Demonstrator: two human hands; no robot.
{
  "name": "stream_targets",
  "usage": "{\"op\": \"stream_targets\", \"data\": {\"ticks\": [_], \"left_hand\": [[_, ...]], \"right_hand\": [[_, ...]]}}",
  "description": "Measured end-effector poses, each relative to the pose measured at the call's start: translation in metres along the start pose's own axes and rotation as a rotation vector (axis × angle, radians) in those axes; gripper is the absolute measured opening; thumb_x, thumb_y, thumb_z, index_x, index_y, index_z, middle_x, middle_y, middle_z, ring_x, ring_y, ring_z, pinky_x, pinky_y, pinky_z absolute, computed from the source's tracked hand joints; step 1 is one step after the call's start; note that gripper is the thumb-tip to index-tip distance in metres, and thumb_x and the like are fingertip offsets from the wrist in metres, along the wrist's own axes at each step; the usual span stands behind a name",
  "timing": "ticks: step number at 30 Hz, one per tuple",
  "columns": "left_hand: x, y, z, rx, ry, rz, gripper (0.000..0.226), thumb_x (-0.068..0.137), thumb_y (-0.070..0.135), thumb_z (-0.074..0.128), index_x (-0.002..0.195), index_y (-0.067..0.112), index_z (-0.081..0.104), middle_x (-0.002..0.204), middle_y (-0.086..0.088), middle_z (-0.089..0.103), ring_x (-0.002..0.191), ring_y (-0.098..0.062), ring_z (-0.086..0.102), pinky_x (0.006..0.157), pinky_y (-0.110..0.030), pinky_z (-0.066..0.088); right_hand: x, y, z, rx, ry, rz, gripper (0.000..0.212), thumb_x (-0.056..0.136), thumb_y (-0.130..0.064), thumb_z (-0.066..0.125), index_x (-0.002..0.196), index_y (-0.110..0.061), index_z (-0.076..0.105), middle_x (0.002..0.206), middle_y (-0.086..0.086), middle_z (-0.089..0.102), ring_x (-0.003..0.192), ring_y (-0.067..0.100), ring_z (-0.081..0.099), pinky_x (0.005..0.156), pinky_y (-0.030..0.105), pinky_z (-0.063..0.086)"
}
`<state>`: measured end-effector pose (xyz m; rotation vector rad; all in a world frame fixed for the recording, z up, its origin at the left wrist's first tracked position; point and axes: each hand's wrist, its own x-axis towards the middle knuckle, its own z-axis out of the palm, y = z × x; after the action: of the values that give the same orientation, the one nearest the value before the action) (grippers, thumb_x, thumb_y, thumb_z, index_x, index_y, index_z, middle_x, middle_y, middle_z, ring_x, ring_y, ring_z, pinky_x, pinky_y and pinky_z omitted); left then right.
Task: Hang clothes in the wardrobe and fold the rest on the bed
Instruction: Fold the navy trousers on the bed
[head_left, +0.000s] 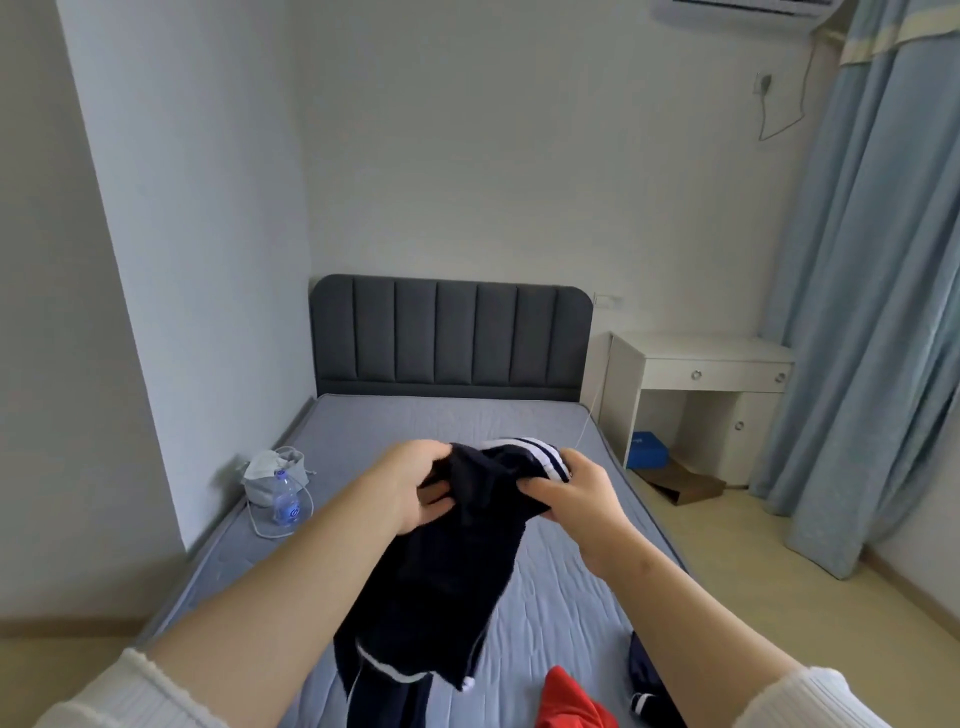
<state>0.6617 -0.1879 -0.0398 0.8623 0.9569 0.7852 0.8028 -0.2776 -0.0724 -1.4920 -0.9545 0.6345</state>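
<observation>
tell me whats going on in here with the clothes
A person is holding a navy garment with white stripes above the bed. The left grip and right grip are both bunched on its upper end, and the rest hangs down. A red garment and another dark piece lie on the mattress nearby. Nothing looks folded yet.

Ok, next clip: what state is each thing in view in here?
Navy garment: unfolded, held above the bed, hanging down.
Left hand: grips the garment's top.
Right hand: grips the garment's top by the white stripes.
Red garment: lying crumpled on the bed.
Water bottle: upright on the bed, capped.
Desk drawer: closed.
</observation>
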Motion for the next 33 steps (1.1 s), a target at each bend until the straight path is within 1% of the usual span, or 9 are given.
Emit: {"op": "stream_targets", "data": {"ticks": [3,6,10,14,17,20,27,29,33], "left_hand": [[0.007,-0.007,-0.010,0.764,0.125,0.483,0.073,0.082,-0.005,0.053,0.142,0.027,0.026,0.136,-0.008,0.034,0.111,-0.024,0.046,0.083,-0.027,0.044],[0.005,-0.014,-0.015,1.214,-0.107,0.653,0.074,0.081,-0.009,0.052,0.142,0.027,0.030,0.144,-0.006,0.029,0.129,-0.025,0.036,0.100,-0.027,0.035],[-0.005,-0.026,-0.025,1.020,-0.375,0.375,0.046,0.079,-0.002,0.059,0.116,0.022,0.049,0.114,-0.001,0.055,0.107,-0.017,0.054,0.088,-0.025,0.044],[-0.006,-0.028,-0.027,0.779,-0.113,0.540,0.022,0.084,0.008,0.061,0.083,0.026,0.048,0.084,0.005,0.058,0.081,-0.010,0.057,0.064,-0.018,0.043],[-0.007,-0.028,-0.021,0.578,-0.023,0.634,0.019,0.087,0.010,0.056,0.085,0.027,0.048,0.084,0.004,0.059,0.075,-0.006,0.056,0.060,-0.019,0.041],[-0.011,-0.021,-0.018,0.338,-0.067,0.593,0.019,0.091,0.010,0.051,0.089,0.029,0.051,0.089,0.001,0.062,0.081,-0.013,0.060,0.066,-0.024,0.046],[-0.015,-0.015,-0.035,0.598,-0.202,0.474,0.031,0.080,0.014,0.069,0.098,0.028,0.049,0.085,0.004,0.057,0.071,-0.007,0.059,0.056,-0.016,0.046],[-0.018,-0.015,-0.035,0.710,-0.213,0.546,0.020,0.078,0.023,0.074,0.089,0.023,0.056,0.078,0.006,0.061,0.066,-0.003,0.059,0.055,-0.012,0.047],[-0.017,-0.005,-0.038,0.835,-0.107,0.701,0.016,0.081,0.023,0.070,0.073,0.012,0.061,0.067,0.002,0.060,0.063,-0.011,0.056,0.062,-0.024,0.044]], "right_hand": [[-0.001,-0.005,0.010,-0.095,-0.008,-0.106,0.011,0.077,-0.006,0.067,0.085,-0.010,0.060,0.078,0.002,0.062,0.072,0.012,0.059,0.066,0.023,0.049],[-0.008,-0.003,0.024,-0.035,-0.117,-0.129,0.018,0.078,-0.004,0.067,0.082,-0.022,0.063,0.077,0.000,0.069,0.069,0.009,0.066,0.063,0.020,0.055],[-0.011,-0.006,0.028,0.047,-0.158,-0.141,0.021,0.081,-0.005,0.067,0.081,-0.026,0.065,0.073,-0.003,0.072,0.068,0.011,0.070,0.057,0.022,0.056],[-0.009,-0.009,0.027,0.104,-0.085,-0.097,0.015,0.083,-0.016,0.068,0.091,-0.017,0.055,0.081,0.005,0.072,0.072,0.023,0.070,0.064,0.037,0.060],[-0.012,-0.007,0.026,0.159,-0.160,-0.055,0.021,0.083,-0.020,0.068,0.096,-0.018,0.052,0.088,0.003,0.070,0.074,0.015,0.070,0.062,0.028,0.058],[-0.016,0.001,0.024,-0.027,-0.255,-0.043,0.016,0.084,-0.019,0.068,0.091,-0.027,0.057,0.090,-0.006,0.069,0.075,0.005,0.068,0.060,0.015,0.052],[-0.015,-0.001,0.022,-0.212,-0.183,-0.153,0.011,0.091,-0.024,0.057,0.082,-0.026,0.063,0.079,-0.007,0.066,0.073,0.007,0.063,0.063,0.019,0.052],[-0.015,-0.002,0.023,-0.251,-0.200,-0.180,0.010,0.089,-0.023,0.061,0.082,-0.029,0.064,0.081,-0.008,0.066,0.076,0.008,0.064,0.068,0.020,0.054],[-0.018,0.000,0.028,-0.207,-0.216,-0.150,0.007,0.084,-0.027,0.067,0.080,-0.030,0.063,0.081,-0.006,0.069,0.076,0.012,0.068,0.068,0.023,0.057]]}}
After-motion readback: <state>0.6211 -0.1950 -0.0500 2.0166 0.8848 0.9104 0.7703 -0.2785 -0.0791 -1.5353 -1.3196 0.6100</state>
